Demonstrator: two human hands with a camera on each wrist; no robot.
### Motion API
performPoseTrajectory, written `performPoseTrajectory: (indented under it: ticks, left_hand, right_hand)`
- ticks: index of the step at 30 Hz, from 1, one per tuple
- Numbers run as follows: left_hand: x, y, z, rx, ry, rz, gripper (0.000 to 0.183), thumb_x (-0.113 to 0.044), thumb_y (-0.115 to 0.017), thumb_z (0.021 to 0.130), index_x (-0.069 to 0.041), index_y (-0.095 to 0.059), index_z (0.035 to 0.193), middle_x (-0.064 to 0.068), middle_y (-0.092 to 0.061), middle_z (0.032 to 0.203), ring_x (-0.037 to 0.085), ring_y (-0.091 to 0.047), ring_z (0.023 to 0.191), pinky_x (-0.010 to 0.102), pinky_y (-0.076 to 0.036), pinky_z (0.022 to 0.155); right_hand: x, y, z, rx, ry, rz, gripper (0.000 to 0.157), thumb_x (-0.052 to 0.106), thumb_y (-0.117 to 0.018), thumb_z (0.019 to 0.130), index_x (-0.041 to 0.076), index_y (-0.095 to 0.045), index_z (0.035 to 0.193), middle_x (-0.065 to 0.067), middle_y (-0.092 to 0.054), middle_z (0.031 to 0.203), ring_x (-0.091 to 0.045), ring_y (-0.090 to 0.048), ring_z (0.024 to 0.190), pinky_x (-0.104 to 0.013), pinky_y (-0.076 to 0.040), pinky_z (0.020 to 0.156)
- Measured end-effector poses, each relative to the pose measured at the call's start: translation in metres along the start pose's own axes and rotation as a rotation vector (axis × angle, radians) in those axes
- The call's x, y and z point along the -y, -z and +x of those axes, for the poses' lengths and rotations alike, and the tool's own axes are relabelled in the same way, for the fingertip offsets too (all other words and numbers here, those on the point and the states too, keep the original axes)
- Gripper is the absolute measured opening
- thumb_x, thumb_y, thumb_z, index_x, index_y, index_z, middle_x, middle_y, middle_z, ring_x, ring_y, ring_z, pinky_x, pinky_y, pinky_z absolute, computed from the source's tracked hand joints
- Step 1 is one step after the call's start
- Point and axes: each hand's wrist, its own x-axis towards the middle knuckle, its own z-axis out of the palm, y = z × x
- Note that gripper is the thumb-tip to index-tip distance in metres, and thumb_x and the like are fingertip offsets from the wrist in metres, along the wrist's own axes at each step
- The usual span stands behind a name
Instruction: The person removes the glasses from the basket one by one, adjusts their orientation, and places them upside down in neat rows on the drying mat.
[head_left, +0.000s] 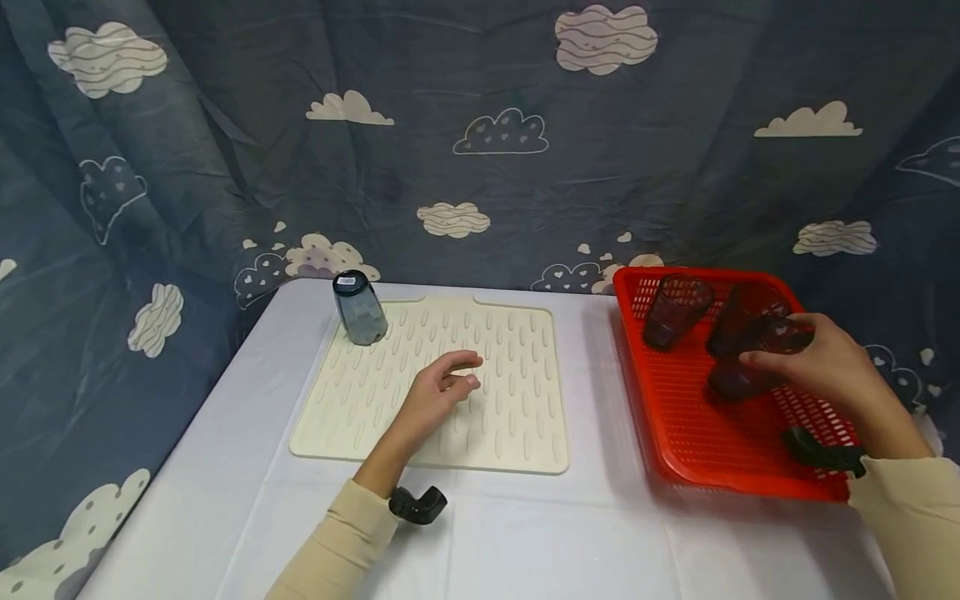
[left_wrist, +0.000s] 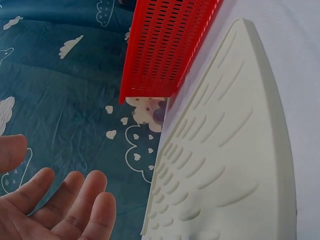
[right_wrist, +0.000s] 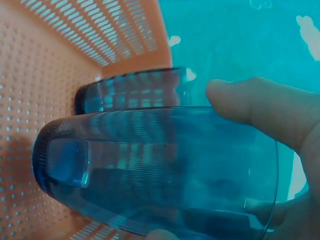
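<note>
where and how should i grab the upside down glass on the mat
I'd grip the glass around the middle of its side wall, coming in from the near right, where the left hand is. It stands rim down on the mat, dark base up, so the wall looks open to a sideways wrap, with nothing visible between it and that hand.

- Basket [head_left: 693, 454]: red, perforated; orange-toned in right wrist view
- Mat [head_left: 517, 392]: cream, patterned with rows of elongated ovals
- Glass on mat [head_left: 363, 317]: translucent blue-grey, base near-black, label pale
- Glasses in basket [head_left: 677, 310]: dark, red-tinged
- Glass in right hand [head_left: 832, 362]: translucent blue in right wrist view [right_wrist: 145, 165]
- Backdrop [head_left: 420, 50]: dark blue-grey, printed with pale clouds, wavy lines, dots, hearts
- Tablecloth [head_left: 540, 542]: plain white
- Sleeves [head_left: 341, 533]: plain beige
</note>
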Motion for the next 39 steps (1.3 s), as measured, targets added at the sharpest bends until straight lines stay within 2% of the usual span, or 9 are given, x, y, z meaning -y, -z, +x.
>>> performPoseTrajectory:
  ticks: [8,15,20,25,28,30,32,37,39]
  left_hand:
    - [0.000,0.000,-0.002,0.030,0.029,-0.059,0.039,-0.010,-0.056,0.097,-0.010,-0.056,0.136,0.012,-0.061,0.137,0.022,-0.068,0.107,0.036,-0.056,0.094]
    - [-0.003,0.001,-0.002,0.043,0.025,-0.073,0.039,-0.011,-0.055,0.098,-0.011,-0.055,0.137,0.014,-0.061,0.137,0.023,-0.069,0.106,0.037,-0.056,0.094]
    - [-0.003,0.005,-0.002,0.079,0.039,-0.127,0.037,-0.014,-0.054,0.101,-0.010,-0.054,0.138,0.014,-0.060,0.138,0.021,-0.069,0.106,0.036,-0.056,0.094]
    - [-0.004,0.010,0.000,0.103,0.067,-0.243,0.037,-0.015,-0.051,0.102,-0.006,-0.053,0.138,0.016,-0.059,0.139,0.015,-0.069,0.102,0.034,-0.056,0.093]
    - [-0.002,0.011,0.001,0.098,0.064,-0.265,0.039,-0.015,-0.051,0.102,-0.003,-0.051,0.139,0.019,-0.057,0.140,0.012,-0.068,0.101,0.031,-0.056,0.091]
    - [-0.001,0.011,0.002,0.092,0.056,-0.252,0.040,-0.016,-0.052,0.102,-0.002,-0.051,0.139,0.020,-0.057,0.139,0.011,-0.068,0.101,0.029,-0.055,0.090]
    - [0.001,0.011,0.002,0.089,0.048,-0.237,0.040,-0.017,-0.053,0.102,-0.002,-0.050,0.139,0.019,-0.057,0.139,0.012,-0.067,0.103,0.029,-0.055,0.090]
    - [-0.001,0.011,0.000,0.078,0.029,-0.202,0.040,-0.018,-0.054,0.101,-0.003,-0.052,0.138,0.018,-0.058,0.138,0.021,-0.067,0.109,0.033,-0.055,0.092]
    - [-0.002,0.011,0.000,0.070,0.026,-0.191,0.039,-0.017,-0.054,0.101,-0.004,-0.053,0.137,0.017,-0.058,0.138,0.023,-0.066,0.109,0.033,-0.055,0.092]
  right_hand:
    - [0.019,0.001,-0.019,-0.097,-0.016,0.038,0.113,0.055,-0.072,0.084,-0.015,-0.011,0.150,-0.043,-0.038,0.134,-0.056,-0.049,0.108,-0.052,-0.053,0.067]
    - [0.037,0.010,-0.036,-0.143,-0.019,0.081,0.108,0.049,-0.070,0.088,-0.011,-0.008,0.153,-0.043,-0.032,0.139,-0.056,-0.046,0.109,-0.049,-0.052,0.065]
    - [0.048,0.012,-0.041,-0.178,0.020,0.144,0.104,0.043,-0.072,0.088,-0.007,-0.009,0.154,-0.042,-0.036,0.139,-0.053,-0.050,0.106,-0.021,-0.047,0.053]
    - [0.064,0.014,-0.042,-0.204,0.021,0.183,0.104,0.045,-0.072,0.088,-0.002,-0.009,0.156,-0.040,-0.038,0.143,-0.050,-0.051,0.109,-0.010,-0.042,0.052]
    - [0.074,0.014,-0.042,-0.198,0.004,0.198,0.103,0.049,-0.070,0.088,0.002,-0.009,0.158,-0.037,-0.035,0.148,-0.049,-0.045,0.118,-0.032,-0.059,0.075]
    - [0.080,0.013,-0.041,-0.183,-0.004,0.220,0.103,0.051,-0.069,0.088,0.006,-0.009,0.159,-0.034,-0.033,0.151,-0.049,-0.041,0.124,-0.053,-0.054,0.093]
    - [0.085,0.010,-0.040,-0.162,-0.005,0.243,0.102,0.054,-0.068,0.088,0.011,-0.010,0.160,-0.030,-0.032,0.154,-0.045,-0.038,0.128,-0.070,-0.038,0.102]
    - [0.094,0.004,-0.037,-0.122,0.028,0.296,0.099,0.058,-0.069,0.085,0.025,-0.014,0.160,-0.015,-0.037,0.150,-0.018,-0.044,0.117,-0.063,-0.040,0.106]
    - [0.098,0.003,-0.036,-0.113,0.050,0.313,0.095,0.056,-0.070,0.085,0.027,-0.017,0.159,-0.011,-0.040,0.147,-0.008,-0.044,0.113,-0.049,-0.048,0.103]
